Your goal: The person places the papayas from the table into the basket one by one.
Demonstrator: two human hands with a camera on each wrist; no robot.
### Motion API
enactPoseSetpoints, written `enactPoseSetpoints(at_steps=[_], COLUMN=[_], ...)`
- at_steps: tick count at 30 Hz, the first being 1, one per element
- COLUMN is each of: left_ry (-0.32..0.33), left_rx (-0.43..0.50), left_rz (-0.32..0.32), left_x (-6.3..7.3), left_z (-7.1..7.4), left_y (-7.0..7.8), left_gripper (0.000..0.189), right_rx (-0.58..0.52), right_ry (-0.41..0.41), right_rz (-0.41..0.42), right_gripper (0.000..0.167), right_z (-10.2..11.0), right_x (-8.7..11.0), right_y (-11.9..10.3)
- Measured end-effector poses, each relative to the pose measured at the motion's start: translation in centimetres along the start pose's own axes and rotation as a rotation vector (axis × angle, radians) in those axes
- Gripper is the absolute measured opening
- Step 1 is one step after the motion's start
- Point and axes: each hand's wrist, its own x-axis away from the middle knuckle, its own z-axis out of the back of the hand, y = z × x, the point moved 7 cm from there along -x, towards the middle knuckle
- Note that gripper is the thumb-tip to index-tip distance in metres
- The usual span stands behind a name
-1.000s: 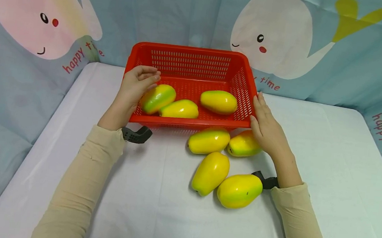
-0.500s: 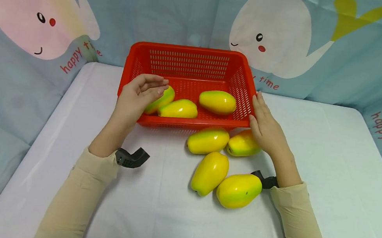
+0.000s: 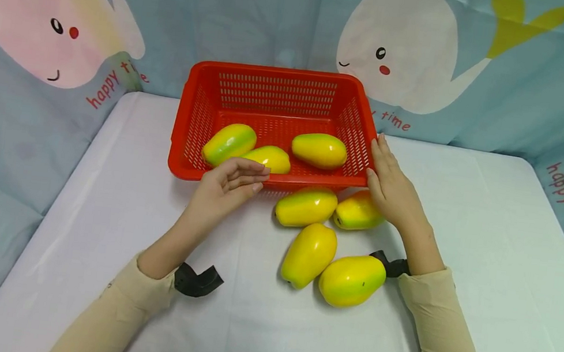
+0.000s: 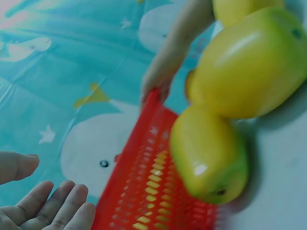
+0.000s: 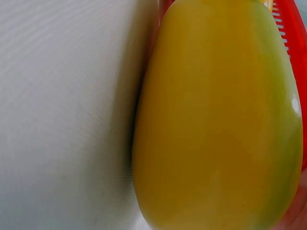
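Note:
A red plastic basket [image 3: 278, 72] stands at the back of the table with three yellow-green papayas inside: one at left [image 3: 229, 142], a partly covered papaya [image 3: 276, 158] and one at right [image 3: 319, 150]. My left hand [image 3: 223, 189] hovers by the basket's front rim with fingers loosely bent, holding nothing. The left wrist view shows those fingers [image 4: 62, 206] apart from the basket. Straight-fingered, my right hand [image 3: 392, 188] rests against the basket's right side. Below it lies a papaya [image 3: 358, 211], partly covered by the hand; a papaya [image 5: 216, 115] fills the right wrist view.
More papayas lie on the white tabletop in front of the basket: one close to its front wall [image 3: 306, 208], one in the middle [image 3: 309, 254] and one nearest me [image 3: 352, 281]. A blue whale-print cloth [image 3: 268, 17] hangs behind the table.
My left hand has come from over the left papaya toward me and rightward, to the front rim, uncovering that papaya. The right hand stays at the basket's side.

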Motion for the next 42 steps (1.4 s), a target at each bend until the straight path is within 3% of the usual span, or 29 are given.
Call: enactPoseSetpoints(at_steps=[7, 14, 19, 37, 42], left_ry=[-0.096, -0.222, -0.310, -0.368, -0.349], left_rx=[-0.043, -0.282, -0.409, -0.510, -0.531], left_rz=[0.009, 0.073, 0.102, 0.136, 0.144], left_x=[1.3, 2.0, 2.2, 1.9, 2.3], left_z=[-2.3, -4.4, -5.8, -9.0, -9.6], left_y=[-1.8, -4.3, -5.1, -6.7, -7.2], left_gripper=[0.031, 0.033, 0.038, 0.067, 0.073], right_rx=[0.065, 0.129, 0.151, 0.116, 0.109], right_ry=[0.011, 0.011, 0.006, 0.010, 0.009], right_rz=[0.015, 0.019, 0.019, 0.012, 0.009], right_gripper=[0.057, 0.057, 0.057, 0.057, 0.057], right_z=[0.1, 0.3, 0.3, 0.2, 0.2], right_x=[-0.2, -0.2, -0.2, -0.2, -0.2], right_y=[-0.2, -0.2, -0.3, -0.2, -0.1])
